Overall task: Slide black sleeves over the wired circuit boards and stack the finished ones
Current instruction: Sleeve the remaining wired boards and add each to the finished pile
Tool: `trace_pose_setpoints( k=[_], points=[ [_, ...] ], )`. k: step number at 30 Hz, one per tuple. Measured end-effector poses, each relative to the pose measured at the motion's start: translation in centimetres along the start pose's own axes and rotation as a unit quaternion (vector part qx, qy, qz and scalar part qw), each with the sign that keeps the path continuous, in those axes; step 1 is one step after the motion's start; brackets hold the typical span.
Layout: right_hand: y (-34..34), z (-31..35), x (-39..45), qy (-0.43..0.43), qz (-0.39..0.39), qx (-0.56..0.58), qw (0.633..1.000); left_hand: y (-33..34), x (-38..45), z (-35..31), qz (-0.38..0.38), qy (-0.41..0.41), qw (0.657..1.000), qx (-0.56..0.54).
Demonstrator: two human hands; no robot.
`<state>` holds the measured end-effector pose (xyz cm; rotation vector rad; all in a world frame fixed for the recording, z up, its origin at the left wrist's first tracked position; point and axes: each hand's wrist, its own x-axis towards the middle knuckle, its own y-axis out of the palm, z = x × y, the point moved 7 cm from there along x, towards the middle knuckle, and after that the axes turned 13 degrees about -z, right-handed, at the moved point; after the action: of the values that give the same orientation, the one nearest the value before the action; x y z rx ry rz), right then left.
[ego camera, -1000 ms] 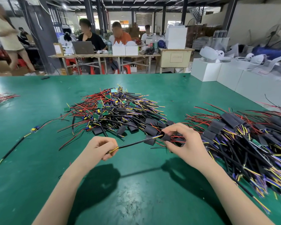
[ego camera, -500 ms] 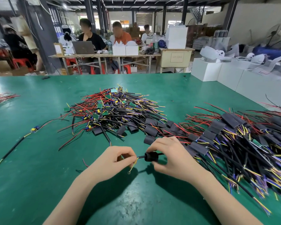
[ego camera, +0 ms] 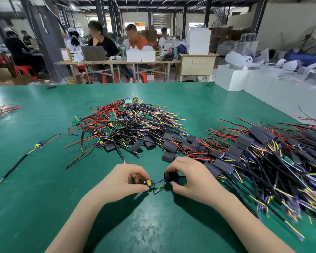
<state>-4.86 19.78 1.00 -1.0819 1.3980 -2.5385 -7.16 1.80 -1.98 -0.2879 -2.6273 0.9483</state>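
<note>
My left hand [ego camera: 125, 181] pinches a small circuit board [ego camera: 149, 183] with yellow and blue parts near the table's front. Thin blue and yellow wires run from the board into a black sleeve [ego camera: 170, 176], which my right hand [ego camera: 190, 177] grips a short way to the right. The sleeve sits on the wires, apart from the board. A heap of bare wired boards [ego camera: 124, 123] lies behind my hands. Loose black sleeves [ego camera: 169, 142] lie along its front edge. A large stack of sleeved boards [ego camera: 266, 152] spreads to the right.
One lone wired board [ego camera: 39, 144] lies at the left on the green table [ego camera: 44, 189]. More wires [ego camera: 2, 109] show at the far left edge. White boxes [ego camera: 244, 83] line the table's right side. People sit at tables beyond the far edge.
Both hands came nearer to me. The sleeve has travelled along the black cable toward the board. The board is now exposed between my left fingers, where earlier only the cable end showed.
</note>
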Motion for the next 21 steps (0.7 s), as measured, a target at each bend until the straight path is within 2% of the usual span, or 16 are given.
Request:
trace_pose_setpoints(
  k=[6, 15, 21],
  points=[
    [0.9, 0.9, -0.1, -0.012, 0.017, 0.043, 0.999, 0.4, 0.0, -0.5, -0.023, -0.021, 0.996, -0.086],
    [0.0, 1.3, 0.0, -0.023, -0.043, 0.093, 0.994, -0.2, 0.1, -0.4, -0.048, -0.086, 0.975, -0.201],
    [-0.7, 1.9, 0.0, -0.048, -0.091, 0.130, 0.986, 0.1, -0.1, 0.2, -0.044, -0.153, 0.946, -0.284]
  ],
)
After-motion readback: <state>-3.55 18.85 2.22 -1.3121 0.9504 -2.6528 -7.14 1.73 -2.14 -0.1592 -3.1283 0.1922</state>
